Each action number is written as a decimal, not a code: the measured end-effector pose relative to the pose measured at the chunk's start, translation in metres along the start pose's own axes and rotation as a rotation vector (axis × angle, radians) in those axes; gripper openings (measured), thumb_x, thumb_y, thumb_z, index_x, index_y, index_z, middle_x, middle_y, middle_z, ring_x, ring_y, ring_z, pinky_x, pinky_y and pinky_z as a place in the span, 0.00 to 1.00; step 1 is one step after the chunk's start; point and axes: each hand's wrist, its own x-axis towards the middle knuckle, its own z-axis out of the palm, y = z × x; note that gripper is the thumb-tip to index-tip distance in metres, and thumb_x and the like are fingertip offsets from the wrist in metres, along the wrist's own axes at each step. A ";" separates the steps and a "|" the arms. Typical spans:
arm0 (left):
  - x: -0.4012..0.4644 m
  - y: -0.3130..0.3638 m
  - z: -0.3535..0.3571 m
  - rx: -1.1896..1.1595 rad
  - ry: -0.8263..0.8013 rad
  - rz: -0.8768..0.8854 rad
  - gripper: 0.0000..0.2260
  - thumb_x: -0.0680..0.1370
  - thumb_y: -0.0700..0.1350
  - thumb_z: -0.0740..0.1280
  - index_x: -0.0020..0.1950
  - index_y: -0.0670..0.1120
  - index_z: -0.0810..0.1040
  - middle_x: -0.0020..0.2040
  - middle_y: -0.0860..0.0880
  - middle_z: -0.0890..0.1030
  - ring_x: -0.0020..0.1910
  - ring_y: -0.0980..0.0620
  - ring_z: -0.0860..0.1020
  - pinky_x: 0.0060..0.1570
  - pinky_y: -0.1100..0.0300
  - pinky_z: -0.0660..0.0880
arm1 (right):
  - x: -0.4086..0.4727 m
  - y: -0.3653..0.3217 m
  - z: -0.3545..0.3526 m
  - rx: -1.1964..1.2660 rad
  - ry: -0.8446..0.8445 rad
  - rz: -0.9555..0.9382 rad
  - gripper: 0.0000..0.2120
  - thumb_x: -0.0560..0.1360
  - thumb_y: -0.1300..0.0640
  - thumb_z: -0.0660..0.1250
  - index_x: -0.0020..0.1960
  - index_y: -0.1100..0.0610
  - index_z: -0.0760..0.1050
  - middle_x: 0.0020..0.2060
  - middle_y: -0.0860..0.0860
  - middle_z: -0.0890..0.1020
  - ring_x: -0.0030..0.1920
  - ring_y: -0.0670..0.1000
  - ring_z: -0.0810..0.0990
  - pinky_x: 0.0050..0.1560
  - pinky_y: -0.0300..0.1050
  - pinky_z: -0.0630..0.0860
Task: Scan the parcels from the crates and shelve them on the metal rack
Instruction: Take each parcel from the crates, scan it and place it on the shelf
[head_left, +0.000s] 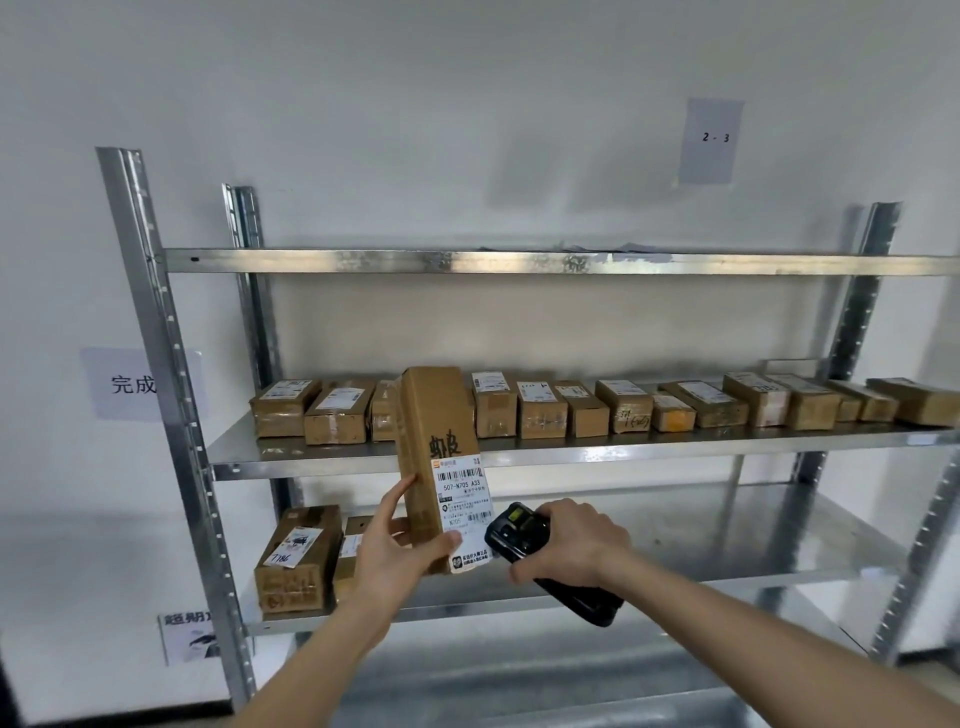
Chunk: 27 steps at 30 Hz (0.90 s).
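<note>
My left hand (397, 545) grips a long brown cardboard parcel (434, 415) upright by its lower end, in front of the metal rack (467, 452). A white shipping label with barcodes faces me on the parcel's lower half. My right hand (576, 543) holds a black handheld scanner (519, 532), its head close to the label's lower right corner. Several small parcels stand in a row (623, 405) on the rack's middle shelf behind the held parcel.
Two parcels (296, 561) sit at the left end of the lower shelf, whose right part is bare metal (727, 535). The top shelf (519, 261) carries a few flat papers. Paper signs hang on the white wall (710, 140) and beside the left upright (132, 384).
</note>
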 end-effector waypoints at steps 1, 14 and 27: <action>0.001 -0.002 0.001 -0.009 -0.003 -0.007 0.39 0.64 0.41 0.83 0.68 0.65 0.71 0.56 0.57 0.80 0.55 0.50 0.82 0.52 0.51 0.83 | 0.001 0.002 0.002 0.033 -0.003 -0.010 0.28 0.59 0.37 0.78 0.55 0.45 0.77 0.44 0.42 0.82 0.45 0.46 0.81 0.47 0.43 0.79; -0.009 -0.080 0.001 -0.187 -0.067 -0.202 0.20 0.75 0.43 0.75 0.64 0.54 0.75 0.61 0.49 0.82 0.51 0.49 0.85 0.41 0.58 0.82 | 0.028 0.028 0.085 0.604 -0.167 -0.173 0.31 0.60 0.52 0.86 0.60 0.45 0.82 0.51 0.40 0.87 0.51 0.41 0.85 0.58 0.41 0.81; 0.006 -0.156 -0.017 -0.104 -0.241 -0.316 0.36 0.67 0.46 0.82 0.72 0.54 0.72 0.60 0.58 0.83 0.62 0.54 0.80 0.64 0.51 0.76 | 0.087 0.060 0.164 0.595 -0.271 -0.127 0.27 0.61 0.50 0.86 0.57 0.49 0.82 0.47 0.47 0.88 0.46 0.48 0.87 0.50 0.44 0.84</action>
